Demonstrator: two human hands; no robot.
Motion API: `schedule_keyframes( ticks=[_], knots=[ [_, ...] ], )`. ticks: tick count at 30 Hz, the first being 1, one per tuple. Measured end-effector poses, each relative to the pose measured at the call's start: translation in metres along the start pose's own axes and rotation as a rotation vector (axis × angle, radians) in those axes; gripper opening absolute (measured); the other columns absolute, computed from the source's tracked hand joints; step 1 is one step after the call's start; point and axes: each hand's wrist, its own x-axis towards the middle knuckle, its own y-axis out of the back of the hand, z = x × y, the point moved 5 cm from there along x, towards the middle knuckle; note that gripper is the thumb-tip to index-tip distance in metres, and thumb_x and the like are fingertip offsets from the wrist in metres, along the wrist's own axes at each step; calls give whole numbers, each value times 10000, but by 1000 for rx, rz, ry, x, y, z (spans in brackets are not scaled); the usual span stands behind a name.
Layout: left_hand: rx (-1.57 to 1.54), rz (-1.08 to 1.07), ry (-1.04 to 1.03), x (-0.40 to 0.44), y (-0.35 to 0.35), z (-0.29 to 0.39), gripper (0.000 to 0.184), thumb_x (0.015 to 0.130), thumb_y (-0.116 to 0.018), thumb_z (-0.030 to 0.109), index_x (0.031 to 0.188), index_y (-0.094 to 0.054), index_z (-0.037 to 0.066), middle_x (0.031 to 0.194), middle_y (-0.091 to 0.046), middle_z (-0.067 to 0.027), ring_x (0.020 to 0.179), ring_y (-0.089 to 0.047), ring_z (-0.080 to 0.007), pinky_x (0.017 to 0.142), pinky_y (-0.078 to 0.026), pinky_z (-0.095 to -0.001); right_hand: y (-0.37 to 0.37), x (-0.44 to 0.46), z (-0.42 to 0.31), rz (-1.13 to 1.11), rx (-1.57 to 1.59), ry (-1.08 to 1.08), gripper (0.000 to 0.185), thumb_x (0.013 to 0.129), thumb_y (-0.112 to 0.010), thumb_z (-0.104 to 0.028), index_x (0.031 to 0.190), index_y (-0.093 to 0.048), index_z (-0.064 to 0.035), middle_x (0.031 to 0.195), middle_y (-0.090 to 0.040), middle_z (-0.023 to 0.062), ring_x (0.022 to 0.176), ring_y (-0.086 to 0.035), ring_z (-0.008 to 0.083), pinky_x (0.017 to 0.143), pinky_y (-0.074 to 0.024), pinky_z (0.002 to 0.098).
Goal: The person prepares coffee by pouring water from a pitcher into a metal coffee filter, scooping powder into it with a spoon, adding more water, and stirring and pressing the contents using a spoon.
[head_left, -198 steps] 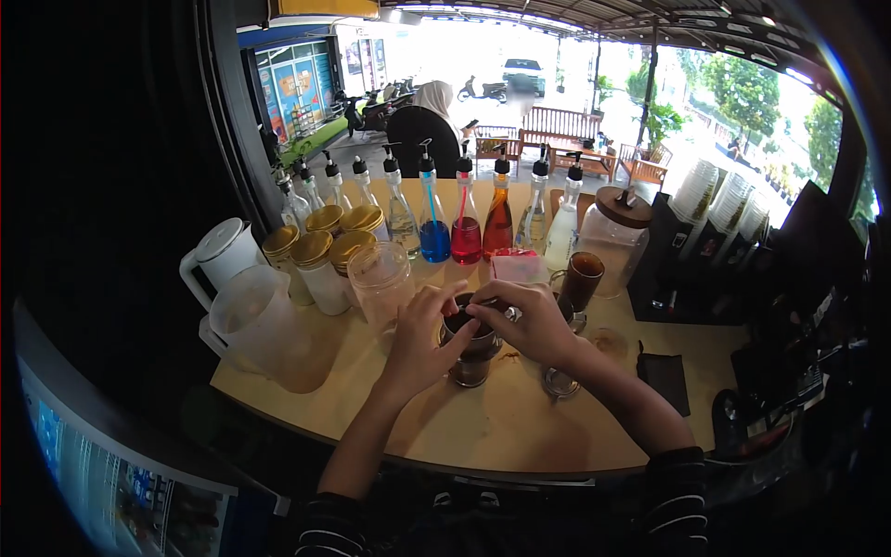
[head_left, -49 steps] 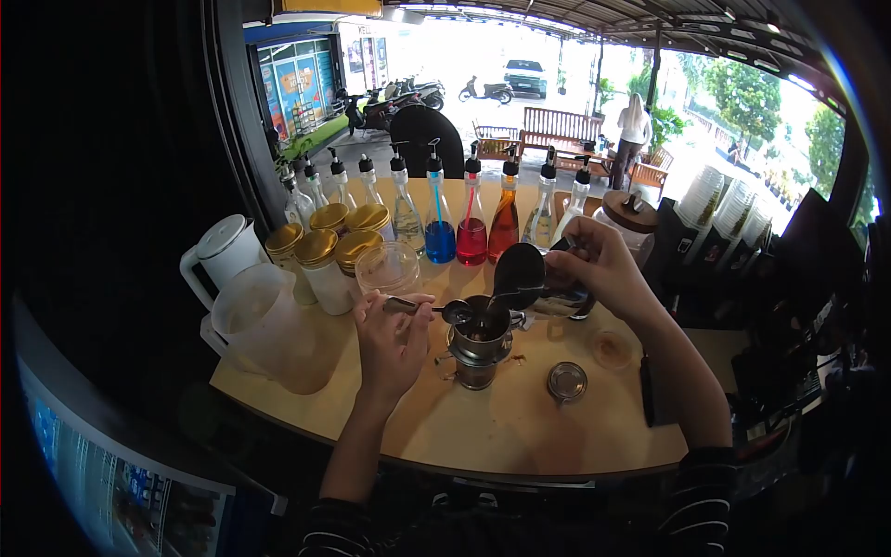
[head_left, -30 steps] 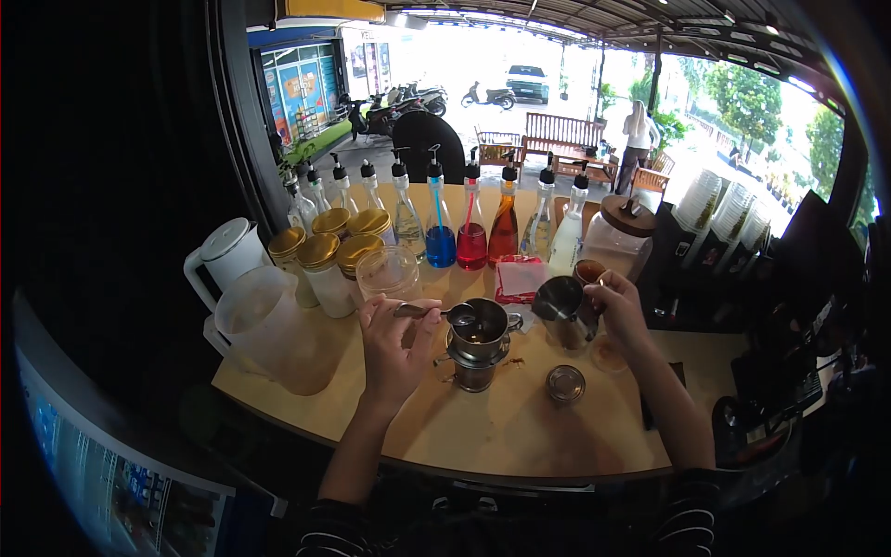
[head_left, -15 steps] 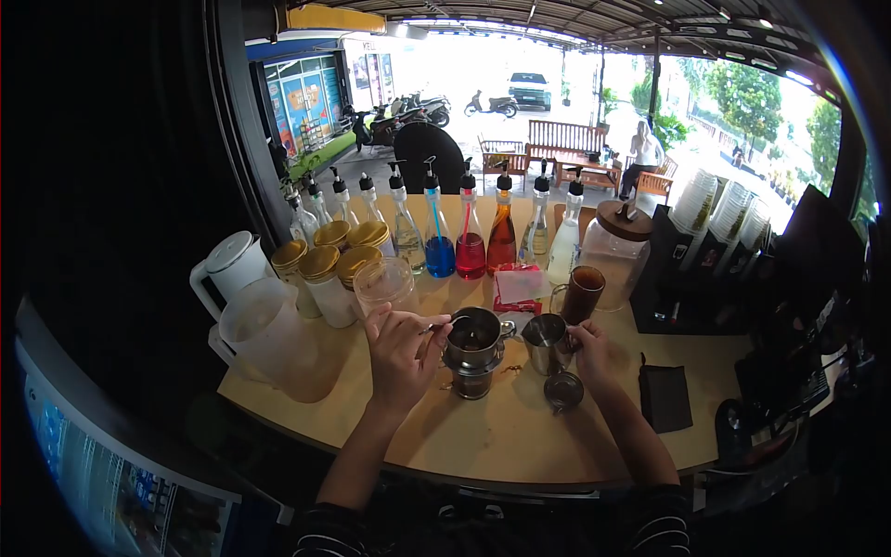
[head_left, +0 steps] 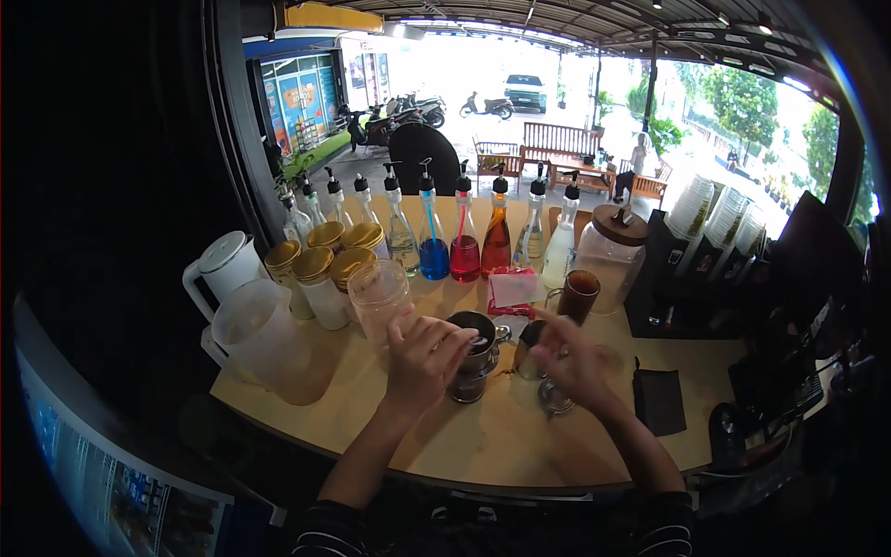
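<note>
My left hand is closed on a small spoon, mostly hidden by the fingers, beside a metal drip filter that sits on a glass. The spoon's shiny tip shows over the filter's dark opening. My right hand holds nothing, its fingers loosely apart, over the right side of a metal pitcher. Just below this hand lies a small round metal piece. Behind it stands a brown glass mug.
Syrup bottles line the back, with a red-and-white packet in front. Gold-lidded jars, a clear jar and plastic pitcher stand left. A wooden-lidded jar, cup rack and black pouch are right.
After tilting over the filter, the metal pitcher came down onto the table at its right. My right hand has released its handle. My left hand has shifted right, nearer the filter.
</note>
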Motion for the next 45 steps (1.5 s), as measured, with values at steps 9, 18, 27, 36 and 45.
schedule_keyframes(
  ticks=[9, 18, 27, 36, 45],
  knots=[
    [-431, -27, 370, -11, -5, -21, 624, 646, -846, 316, 1150, -567, 76, 1014, -599, -47, 959, -592, -202, 1006, -340, -450, -29, 21, -39, -79, -203, 480, 237, 766, -671, -4, 984, -583, -28, 761, -534, 94, 729, -567, 267, 664, -468, 367],
    [-619, -213, 570, -39, -46, -39, 840, 578, -885, 376, 1237, -517, 7, 1100, -607, -175, 1058, -590, -305, 915, -462, -417, -30, 34, -38, -140, -194, 466, 183, 810, -664, -12, 975, -583, -18, 771, -556, 102, 727, -583, 276, 641, -477, 375],
    [-366, -262, 491, -37, -41, -38, 848, 565, -876, 419, 1227, -532, 16, 1062, -618, -170, 1041, -587, -314, 930, -447, -425, -34, 35, -36, -140, -124, 434, 171, 810, -656, 8, 969, -598, -14, 776, -571, 107, 712, -582, 270, 637, -479, 362],
    [-492, -258, 555, -43, -46, -42, 889, 561, -861, 465, 1242, -518, 9, 1059, -612, -157, 1065, -546, -323, 977, -374, -456, -32, 41, -37, -168, -109, 425, 187, 807, -650, 16, 978, -578, -6, 782, -569, 119, 716, -577, 279, 615, -470, 368],
    [-406, -259, 494, -40, -47, -39, 824, 587, -843, 446, 1209, -514, 18, 1074, -613, -138, 1053, -566, -287, 1000, -335, -465, -34, 44, -29, -163, -74, 327, 124, 845, -630, -13, 966, -602, -8, 814, -607, 121, 710, -594, 277, 630, -482, 350]
  ],
)
